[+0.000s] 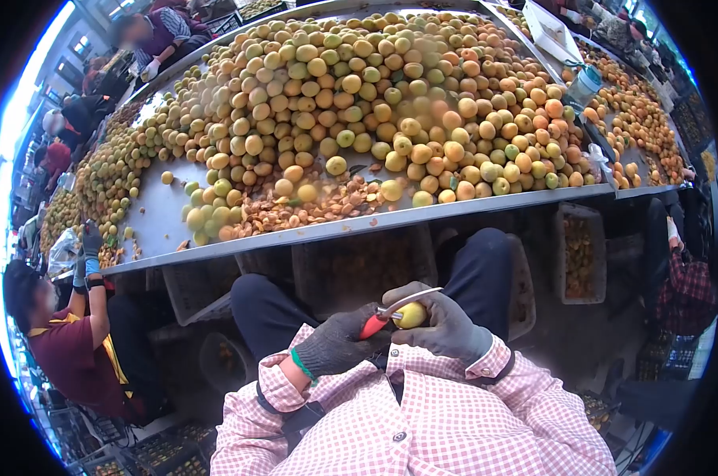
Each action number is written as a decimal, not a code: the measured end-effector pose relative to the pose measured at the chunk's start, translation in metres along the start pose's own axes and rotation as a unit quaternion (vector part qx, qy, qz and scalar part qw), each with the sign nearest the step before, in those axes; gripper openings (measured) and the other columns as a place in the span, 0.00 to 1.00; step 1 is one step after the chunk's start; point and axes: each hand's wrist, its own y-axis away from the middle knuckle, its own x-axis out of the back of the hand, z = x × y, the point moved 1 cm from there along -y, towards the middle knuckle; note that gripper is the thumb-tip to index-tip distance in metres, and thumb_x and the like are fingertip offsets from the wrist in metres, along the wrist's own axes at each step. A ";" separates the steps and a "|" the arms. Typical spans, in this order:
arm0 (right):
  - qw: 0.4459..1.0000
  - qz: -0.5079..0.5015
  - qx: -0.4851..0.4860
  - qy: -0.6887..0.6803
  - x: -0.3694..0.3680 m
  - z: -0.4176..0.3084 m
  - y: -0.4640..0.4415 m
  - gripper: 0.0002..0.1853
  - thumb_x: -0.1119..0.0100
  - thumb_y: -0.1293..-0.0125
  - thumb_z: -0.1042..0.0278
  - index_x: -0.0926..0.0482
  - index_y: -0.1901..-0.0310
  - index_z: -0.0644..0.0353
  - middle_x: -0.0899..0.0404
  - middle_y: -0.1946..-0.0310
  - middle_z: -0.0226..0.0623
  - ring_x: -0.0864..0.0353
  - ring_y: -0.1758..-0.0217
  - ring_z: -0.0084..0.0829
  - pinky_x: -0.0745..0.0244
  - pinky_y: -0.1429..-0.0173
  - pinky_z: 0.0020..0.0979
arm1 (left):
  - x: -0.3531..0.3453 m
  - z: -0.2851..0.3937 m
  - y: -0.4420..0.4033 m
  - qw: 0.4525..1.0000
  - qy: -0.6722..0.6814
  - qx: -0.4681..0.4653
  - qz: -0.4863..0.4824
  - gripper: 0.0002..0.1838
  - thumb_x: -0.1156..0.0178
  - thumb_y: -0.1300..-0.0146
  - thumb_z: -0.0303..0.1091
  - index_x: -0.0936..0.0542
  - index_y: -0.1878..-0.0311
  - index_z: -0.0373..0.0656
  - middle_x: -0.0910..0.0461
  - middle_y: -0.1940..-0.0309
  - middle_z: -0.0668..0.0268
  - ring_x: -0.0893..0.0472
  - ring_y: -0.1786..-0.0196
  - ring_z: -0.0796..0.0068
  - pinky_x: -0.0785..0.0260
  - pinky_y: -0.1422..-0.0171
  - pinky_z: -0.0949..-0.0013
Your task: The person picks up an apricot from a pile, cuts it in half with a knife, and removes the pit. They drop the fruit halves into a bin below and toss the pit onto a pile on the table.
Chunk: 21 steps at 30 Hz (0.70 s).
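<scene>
My left hand (pixel 336 343), in a dark glove with a green cuff edge, is closed around the red handle of a knife (pixel 371 325). Its thin curved blade reaches up and right, past a yellow-green apricot (pixel 410 315). My right hand (pixel 442 329), also gloved in dark grey, has its fingers wrapped round that fruit. Both hands meet close in front of my chest, above my lap. Whether the blade cuts into the skin I cannot tell.
A metal table (pixel 359 228) ahead bears a large heap of apricots (pixel 311 87). Orange-brown pieces (pixel 303 213) lie near its front edge. Crates (pixel 579 254) stand underneath. A co-worker (pixel 73 341) sits at left, another person (pixel 688 293) at right.
</scene>
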 end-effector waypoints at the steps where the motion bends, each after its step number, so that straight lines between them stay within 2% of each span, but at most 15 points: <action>1: 1.000 -0.002 -0.001 -0.001 -0.001 -0.003 0.002 0.28 0.28 0.48 0.78 0.30 0.46 0.62 0.29 0.51 0.31 0.29 0.48 0.20 0.35 0.41 0.23 | 0.000 0.004 0.001 1.000 0.001 0.002 0.002 0.20 0.35 0.40 0.38 0.26 0.47 0.44 0.20 0.62 0.53 0.18 0.60 0.58 0.27 0.54 0.63; 3: 0.995 0.020 -0.098 -0.027 -0.002 -0.010 0.007 0.29 0.28 0.48 0.77 0.31 0.45 0.63 0.29 0.51 0.33 0.29 0.49 0.21 0.35 0.41 0.24 | -0.001 0.012 0.001 0.993 -0.109 -0.027 0.039 0.20 0.35 0.42 0.37 0.26 0.47 0.45 0.19 0.63 0.53 0.18 0.61 0.52 0.26 0.56 0.58; 4: 0.994 0.019 -0.100 -0.029 -0.002 -0.009 0.008 0.29 0.28 0.48 0.77 0.31 0.45 0.63 0.29 0.51 0.33 0.29 0.49 0.21 0.35 0.41 0.24 | -0.004 0.010 0.001 0.993 -0.108 -0.025 0.039 0.20 0.35 0.42 0.37 0.26 0.47 0.45 0.19 0.63 0.53 0.18 0.61 0.52 0.26 0.56 0.58; 6: 0.992 0.043 -0.047 0.111 -0.001 -0.008 0.010 0.24 0.31 0.46 0.78 0.29 0.49 0.59 0.24 0.55 0.38 0.21 0.53 0.30 0.27 0.48 0.28 | -0.010 0.002 0.000 0.987 -0.135 -0.040 0.075 0.16 0.34 0.45 0.29 0.23 0.53 0.42 0.19 0.63 0.55 0.19 0.61 0.51 0.26 0.59 0.62; 9: 0.990 0.047 -0.039 0.129 -0.001 -0.005 0.013 0.24 0.30 0.47 0.77 0.29 0.50 0.59 0.24 0.57 0.40 0.20 0.55 0.32 0.27 0.51 0.28 | -0.019 -0.005 -0.001 0.986 -0.129 -0.053 0.088 0.16 0.35 0.45 0.29 0.23 0.52 0.42 0.19 0.64 0.55 0.19 0.61 0.51 0.26 0.59 0.62; 10: 0.990 0.045 -0.041 0.129 -0.001 -0.005 0.013 0.24 0.30 0.47 0.77 0.29 0.50 0.59 0.24 0.57 0.40 0.20 0.55 0.32 0.27 0.51 0.28 | -0.021 -0.007 -0.001 0.987 -0.127 -0.052 0.088 0.16 0.35 0.45 0.29 0.23 0.52 0.42 0.19 0.64 0.55 0.19 0.61 0.51 0.26 0.59 0.62; 12: 0.984 0.023 -0.044 0.169 -0.004 -0.010 0.013 0.25 0.30 0.47 0.78 0.30 0.48 0.60 0.28 0.52 0.32 0.28 0.51 0.22 0.32 0.46 0.24 | -0.025 -0.011 -0.002 0.988 -0.130 -0.047 0.066 0.15 0.36 0.45 0.28 0.23 0.53 0.42 0.19 0.64 0.53 0.19 0.60 0.50 0.26 0.59 0.61; 13: 0.984 0.022 -0.045 0.168 -0.007 -0.016 0.011 0.25 0.30 0.47 0.78 0.30 0.48 0.60 0.28 0.52 0.32 0.28 0.51 0.22 0.32 0.46 0.24 | -0.026 -0.015 -0.003 0.988 -0.130 -0.046 0.066 0.15 0.36 0.45 0.28 0.23 0.53 0.42 0.19 0.64 0.53 0.19 0.60 0.50 0.26 0.59 0.61; 15: 0.947 0.062 0.002 0.315 -0.011 -0.032 0.005 0.26 0.31 0.47 0.79 0.31 0.48 0.59 0.29 0.55 0.31 0.27 0.53 0.21 0.30 0.48 0.23 | -0.027 -0.021 -0.008 0.984 -0.110 -0.110 0.086 0.22 0.38 0.44 0.33 0.28 0.45 0.46 0.19 0.65 0.51 0.19 0.63 0.47 0.27 0.61 0.53; 16: 0.947 0.062 0.002 0.315 -0.009 -0.030 0.004 0.26 0.31 0.47 0.79 0.31 0.48 0.59 0.29 0.55 0.31 0.27 0.53 0.21 0.30 0.48 0.23 | -0.027 -0.023 -0.010 0.984 -0.110 -0.110 0.086 0.22 0.38 0.44 0.33 0.28 0.45 0.46 0.19 0.65 0.51 0.19 0.63 0.47 0.27 0.61 0.53; 17: 0.979 0.069 -0.064 0.182 -0.005 -0.024 0.002 0.26 0.32 0.46 0.79 0.32 0.47 0.58 0.29 0.57 0.30 0.28 0.55 0.20 0.30 0.50 0.22 | -0.026 -0.023 -0.014 0.980 -0.135 -0.112 0.093 0.20 0.38 0.43 0.34 0.28 0.47 0.46 0.19 0.66 0.51 0.19 0.63 0.47 0.27 0.62 0.52; 18: 0.988 0.075 -0.129 0.045 -0.001 -0.020 0.000 0.25 0.33 0.44 0.78 0.33 0.47 0.58 0.30 0.58 0.29 0.28 0.57 0.18 0.30 0.52 0.21 | -0.020 -0.013 -0.020 0.975 -0.160 -0.115 0.100 0.18 0.38 0.43 0.35 0.27 0.49 0.46 0.19 0.67 0.51 0.19 0.63 0.47 0.28 0.63 0.52; 19: 0.972 0.067 -0.208 -0.080 0.003 -0.020 -0.005 0.24 0.34 0.42 0.77 0.35 0.46 0.57 0.31 0.59 0.28 0.30 0.59 0.16 0.30 0.55 0.19 | -0.014 -0.001 -0.019 0.976 -0.188 -0.061 0.091 0.15 0.38 0.42 0.37 0.28 0.53 0.46 0.19 0.68 0.51 0.19 0.64 0.46 0.28 0.64 0.51; 20: 0.972 0.068 -0.208 -0.079 0.005 -0.019 -0.002 0.24 0.34 0.42 0.77 0.35 0.46 0.57 0.31 0.59 0.28 0.30 0.59 0.16 0.30 0.55 0.19 | -0.009 0.000 -0.023 0.976 -0.187 -0.062 0.091 0.15 0.38 0.42 0.37 0.28 0.53 0.46 0.19 0.68 0.51 0.19 0.64 0.46 0.28 0.64 0.51; 21: 0.965 0.050 -0.242 -0.093 0.008 -0.016 -0.001 0.23 0.33 0.42 0.70 0.34 0.48 0.58 0.31 0.59 0.32 0.28 0.58 0.21 0.29 0.53 0.24 | -0.001 0.001 -0.027 0.970 -0.227 -0.053 0.071 0.15 0.38 0.42 0.38 0.28 0.55 0.46 0.19 0.69 0.52 0.19 0.64 0.46 0.28 0.64 0.51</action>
